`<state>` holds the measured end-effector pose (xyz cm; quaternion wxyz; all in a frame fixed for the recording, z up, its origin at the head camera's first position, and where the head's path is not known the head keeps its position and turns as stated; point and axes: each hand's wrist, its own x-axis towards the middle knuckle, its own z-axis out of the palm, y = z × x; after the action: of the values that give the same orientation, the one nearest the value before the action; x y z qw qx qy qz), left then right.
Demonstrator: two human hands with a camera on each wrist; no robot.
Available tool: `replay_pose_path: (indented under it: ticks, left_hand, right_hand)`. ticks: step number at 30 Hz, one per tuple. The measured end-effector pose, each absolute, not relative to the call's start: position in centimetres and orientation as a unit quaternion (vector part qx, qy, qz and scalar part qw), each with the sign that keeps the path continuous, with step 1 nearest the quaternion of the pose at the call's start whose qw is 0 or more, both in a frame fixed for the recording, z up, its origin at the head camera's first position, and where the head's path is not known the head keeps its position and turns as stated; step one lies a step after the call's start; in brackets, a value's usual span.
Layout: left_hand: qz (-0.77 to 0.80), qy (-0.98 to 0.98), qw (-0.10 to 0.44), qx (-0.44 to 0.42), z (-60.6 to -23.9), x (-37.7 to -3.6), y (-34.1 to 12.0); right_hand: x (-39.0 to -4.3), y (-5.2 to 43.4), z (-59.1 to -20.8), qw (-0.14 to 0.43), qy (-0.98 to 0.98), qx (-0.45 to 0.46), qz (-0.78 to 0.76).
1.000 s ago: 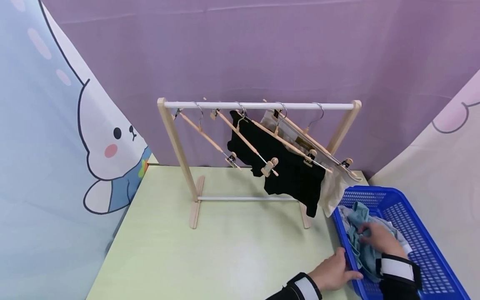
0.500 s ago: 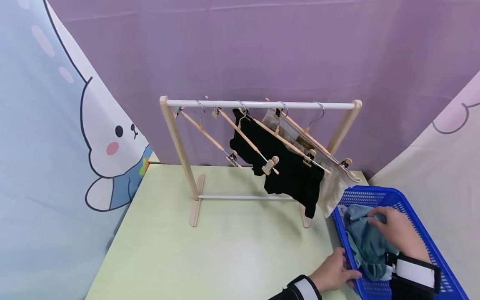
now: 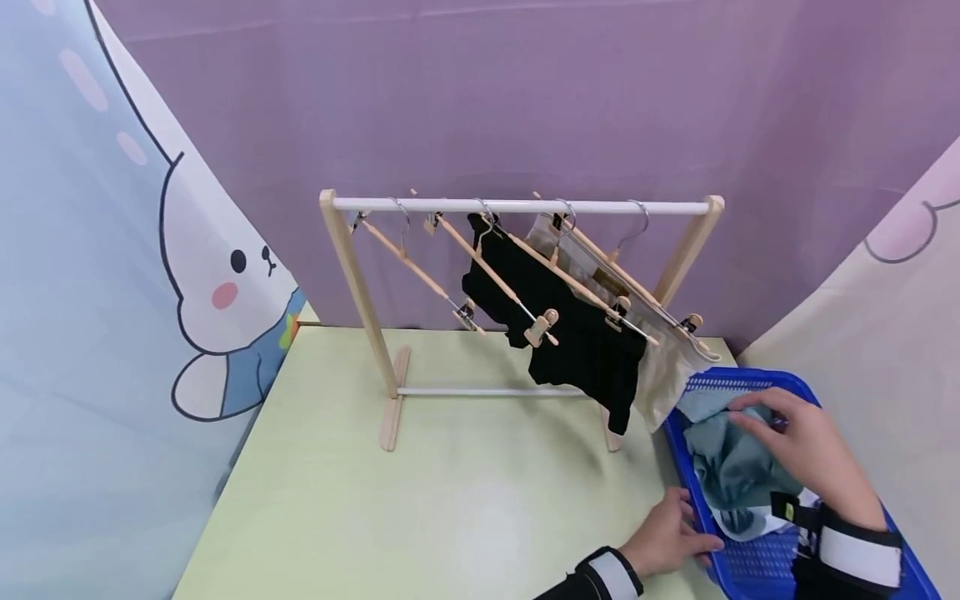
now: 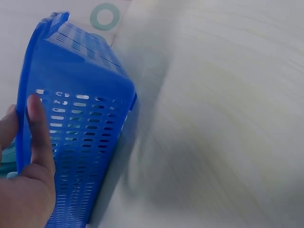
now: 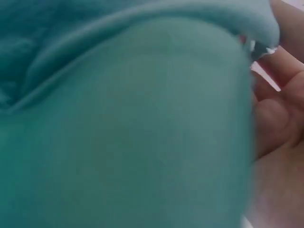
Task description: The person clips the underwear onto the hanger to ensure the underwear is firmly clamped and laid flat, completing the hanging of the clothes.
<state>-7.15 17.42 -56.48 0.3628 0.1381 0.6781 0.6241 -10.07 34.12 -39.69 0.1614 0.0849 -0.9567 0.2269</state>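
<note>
Our right hand (image 3: pixel 806 454) grips the teal cloth (image 3: pixel 731 467), which sits inside the blue basket (image 3: pixel 757 567) at the table's (image 3: pixel 450 500) right edge. Our left hand (image 3: pixel 667 537) holds the basket's near wall, fingers curled over its rim. Just left of the basket stands the rack (image 3: pixel 517 205), with a black garment (image 3: pixel 577 342) and a cream one (image 3: pixel 663 379) on hangers.

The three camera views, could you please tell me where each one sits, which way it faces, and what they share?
Head: worn high, looking forward and down at the clothes rack and table; both hands and black sleeves show.
Left wrist: beside the left hand, facing the blue basket outer wall; thumb and palm show.
Right wrist: pressed close to the teal garment; the right hand shows at the edge.
Shared: head and left wrist both show the basket; head and right wrist, the garment.
</note>
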Motion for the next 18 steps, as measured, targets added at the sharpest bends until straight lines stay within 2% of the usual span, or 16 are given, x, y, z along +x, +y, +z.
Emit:
replay_pose_path:
  ticks: [13, 18]
  left_hand:
    - [0.636, 0.684, 0.314, 0.171, -56.3, -7.3, 17.1]
    - [0.658, 0.663, 0.314, 0.172, -56.3, -7.2, 17.7]
  right_hand:
    - [-7.8, 30.5, -35.0, 0.277, -0.925, 0.096, 0.241]
    - [-6.4, 29.6, -33.0, 0.315, -0.912, 0.098, 0.243]
